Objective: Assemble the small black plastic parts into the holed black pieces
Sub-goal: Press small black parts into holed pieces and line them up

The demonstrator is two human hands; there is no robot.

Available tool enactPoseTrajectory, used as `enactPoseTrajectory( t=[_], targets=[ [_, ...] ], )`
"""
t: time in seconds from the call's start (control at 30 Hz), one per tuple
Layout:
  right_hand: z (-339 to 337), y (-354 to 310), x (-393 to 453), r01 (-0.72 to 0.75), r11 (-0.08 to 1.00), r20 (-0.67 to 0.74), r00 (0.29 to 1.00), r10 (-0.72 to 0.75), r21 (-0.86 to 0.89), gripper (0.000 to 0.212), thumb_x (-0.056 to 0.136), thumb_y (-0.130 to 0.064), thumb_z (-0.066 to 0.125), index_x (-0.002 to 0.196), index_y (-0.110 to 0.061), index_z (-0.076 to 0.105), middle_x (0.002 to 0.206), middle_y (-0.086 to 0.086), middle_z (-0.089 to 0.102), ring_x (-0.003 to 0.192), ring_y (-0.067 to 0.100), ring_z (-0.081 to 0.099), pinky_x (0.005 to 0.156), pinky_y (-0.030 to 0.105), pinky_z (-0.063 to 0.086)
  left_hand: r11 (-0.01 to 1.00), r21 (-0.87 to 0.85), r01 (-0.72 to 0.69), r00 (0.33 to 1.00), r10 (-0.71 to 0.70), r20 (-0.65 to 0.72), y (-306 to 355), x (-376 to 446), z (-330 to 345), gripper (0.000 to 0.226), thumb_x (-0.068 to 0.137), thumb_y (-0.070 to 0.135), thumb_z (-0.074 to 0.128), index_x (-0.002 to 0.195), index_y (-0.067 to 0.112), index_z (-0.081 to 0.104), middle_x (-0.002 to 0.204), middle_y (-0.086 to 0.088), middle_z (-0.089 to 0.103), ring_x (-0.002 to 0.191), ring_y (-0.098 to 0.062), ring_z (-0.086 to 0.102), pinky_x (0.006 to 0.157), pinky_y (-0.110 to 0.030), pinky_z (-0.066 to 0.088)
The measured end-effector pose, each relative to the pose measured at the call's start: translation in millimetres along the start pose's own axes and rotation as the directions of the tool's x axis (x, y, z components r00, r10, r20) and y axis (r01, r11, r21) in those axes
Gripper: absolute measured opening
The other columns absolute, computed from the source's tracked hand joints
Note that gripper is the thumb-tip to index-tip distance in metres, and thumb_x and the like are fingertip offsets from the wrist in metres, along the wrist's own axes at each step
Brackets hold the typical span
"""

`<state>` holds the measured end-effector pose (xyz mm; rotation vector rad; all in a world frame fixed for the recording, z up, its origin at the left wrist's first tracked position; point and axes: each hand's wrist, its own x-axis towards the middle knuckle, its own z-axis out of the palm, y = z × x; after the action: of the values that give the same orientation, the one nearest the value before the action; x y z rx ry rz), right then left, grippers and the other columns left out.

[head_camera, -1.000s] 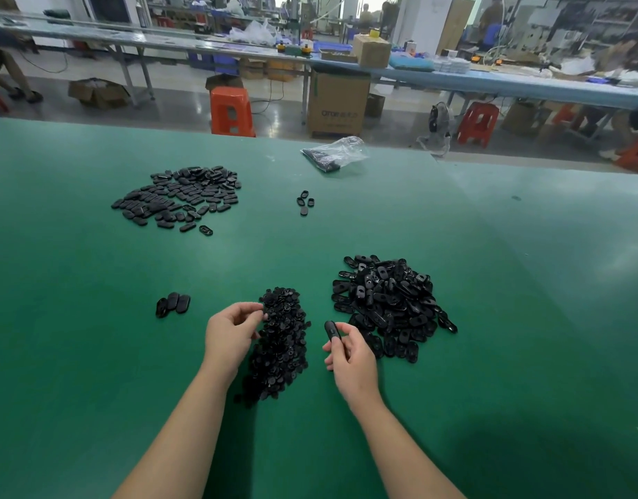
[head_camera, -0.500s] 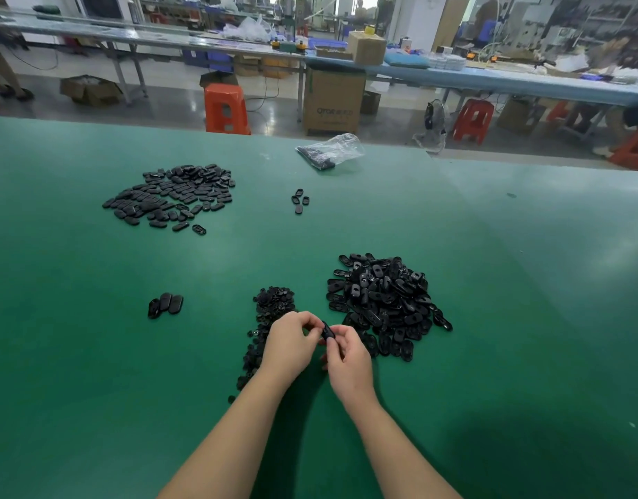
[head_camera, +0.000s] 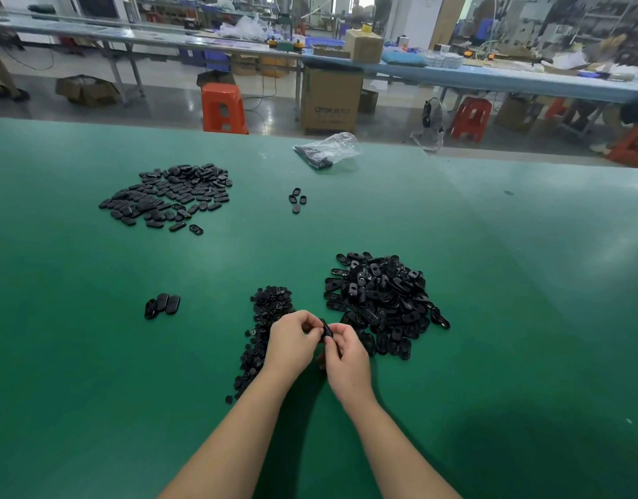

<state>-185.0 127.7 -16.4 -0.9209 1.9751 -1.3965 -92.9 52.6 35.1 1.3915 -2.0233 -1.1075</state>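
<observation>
My left hand [head_camera: 291, 342] and my right hand [head_camera: 346, 358] meet in front of me over the green table [head_camera: 76, 354]. Between their fingertips they pinch one holed black piece [head_camera: 326, 329]; whether a small part sits in it is hidden by the fingers. A strip-shaped heap of small black parts [head_camera: 265, 329] lies just left of and behind my left hand. A larger heap of holed black pieces [head_camera: 382, 300] lies right of my hands.
A spread of flat black oval pieces [head_camera: 170, 194] lies far left. Three oval pieces [head_camera: 163, 305] sit at mid left, several more [head_camera: 297, 199] at centre back. A clear plastic bag [head_camera: 328, 148] lies near the far edge. Stools, boxes and benches stand beyond.
My left hand left the heap of small parts and moved right to meet my right hand; both now pinch the holed piece that my right hand held alone.
</observation>
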Motion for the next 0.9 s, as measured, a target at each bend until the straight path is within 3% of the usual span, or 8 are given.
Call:
enactPoseTrajectory(
  t=[0.27,0.53,0.63,0.73,0.9],
  targets=[
    [-0.4,-0.9,-0.9,0.013,1.0,-0.004,1.0,-0.013,-0.019,0.018,0.101,-0.013,0.054,0.101,-0.031,0.058,0.095,-0.004,0.073,0.078,0.021,0.07,0.077,0.048,0.058,1.0,-0.018,0.019,0.999,-0.019,0.032,-0.1,1.1,-1.1,0.013,0.091,0.014,0.068,0.081,0.022,0.072,0.079,0.008,0.072,0.078,-0.007,0.065,0.068,-0.018,0.046],
    [-1.6,-1.2,-0.1,0.011,1.0,0.003,1.0,-0.011,-0.029,0.018,0.103,-0.015,0.053,0.102,-0.031,0.06,0.093,-0.005,0.073,0.075,0.018,0.07,0.073,0.043,0.06,0.996,0.091,0.005,1.0,-0.004,-0.012,2.1,2.1,2.1,0.014,0.088,0.014,0.069,0.079,0.024,0.064,0.079,0.012,0.065,0.077,-0.004,0.06,0.061,-0.011,0.039],
    [-1.9,-0.8,0.1,0.005,1.0,0.002,1.0,-0.005,-0.011,0.018,0.103,-0.015,0.053,0.1,-0.032,0.061,0.09,-0.005,0.074,0.073,0.016,0.069,0.07,0.04,0.06,0.996,0.091,0.013,1.0,-0.011,-0.027,0.6,3.9,0.4,0.012,0.085,0.018,0.074,0.087,0.022,0.063,0.083,0.011,0.064,0.082,-0.009,0.06,0.063,-0.012,0.038],
    [-1.8,-0.7,0.0,0.011,1.0,0.008,1.0,-0.012,0.02,0.023,0.103,-0.011,0.051,0.099,-0.031,0.061,0.082,-0.005,0.073,0.065,0.008,0.065,0.062,0.032,0.058,0.998,0.053,0.043,0.999,-0.044,0.023,-3.1,6.8,-3.2,0.02,0.083,0.022,0.077,0.098,0.022,0.065,0.091,0.007,0.068,0.087,-0.012,0.062,0.072,-0.022,0.044],
    [-3.0,-0.4,-0.5,0.027,1.0,0.023,0.999,-0.027,0.015,0.023,0.103,-0.01,0.049,0.099,-0.028,0.062,0.072,0.001,0.068,0.059,0.007,0.059,0.064,0.037,0.058,0.998,0.027,0.06,0.992,-0.063,0.113,-8.3,11.9,-9.9,0.017,0.077,0.023,0.084,0.077,0.022,0.066,0.072,0.008,0.068,0.061,-0.006,0.058,0.049,-0.017,0.037]
  ],
)
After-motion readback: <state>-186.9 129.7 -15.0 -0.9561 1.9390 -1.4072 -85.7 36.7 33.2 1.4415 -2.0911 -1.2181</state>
